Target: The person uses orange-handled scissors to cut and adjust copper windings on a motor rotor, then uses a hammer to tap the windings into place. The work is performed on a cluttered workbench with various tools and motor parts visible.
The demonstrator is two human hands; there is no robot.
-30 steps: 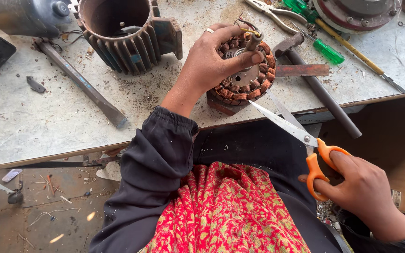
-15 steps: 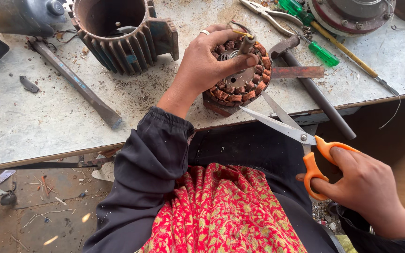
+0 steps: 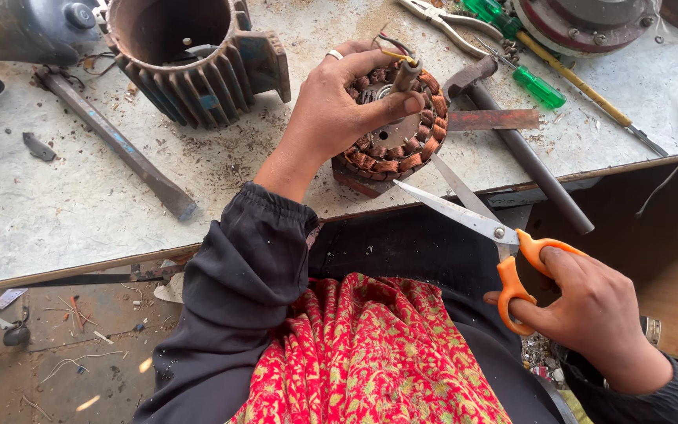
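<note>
My left hand (image 3: 347, 98) rests on a round stator with copper windings (image 3: 402, 149) at the front edge of the workbench; its fingers pinch a short sleeved wire end sticking up from the coil. My right hand (image 3: 590, 314) is lower right, below the bench edge, gripping orange-handled scissors (image 3: 476, 220). The blades are spread apart and point up-left toward the stator, their tips close under it. A ring is on a left finger.
A finned motor housing (image 3: 198, 59) stands at the back left. A flat metal bar (image 3: 115, 141), a hammer (image 3: 523, 149), a green screwdriver (image 3: 531, 82), pliers (image 3: 441, 20) and a long yellow-shafted tool (image 3: 590, 98) lie on the grey workbench (image 3: 56, 220). Red patterned cloth (image 3: 370, 353) covers my lap.
My right hand has moved the scissors slightly left and the blades have opened wider. My left hand keeps its hold on the stator's wire end.
</note>
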